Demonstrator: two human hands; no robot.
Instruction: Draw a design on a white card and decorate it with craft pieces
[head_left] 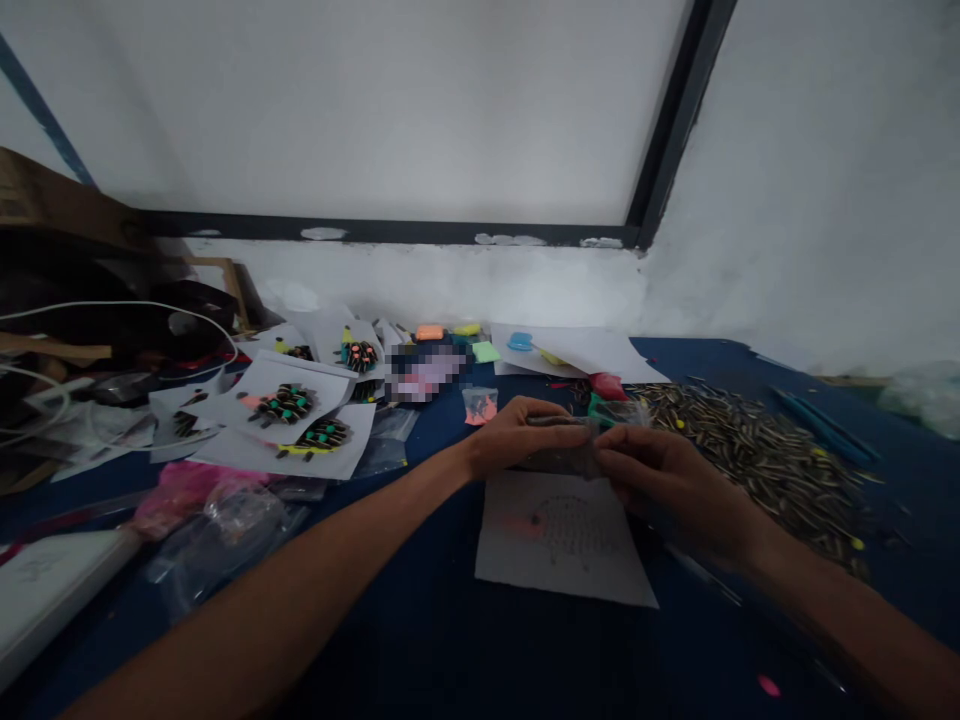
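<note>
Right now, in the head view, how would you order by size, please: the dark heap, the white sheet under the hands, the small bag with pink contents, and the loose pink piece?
1. Dark heap
2. White sheet
3. Small bag
4. Loose pink piece

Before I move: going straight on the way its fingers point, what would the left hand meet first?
Likely the clear plastic between the hands, then the right hand; the left hand points across toward both. Blur leaves the depth between them unclear.
</note>
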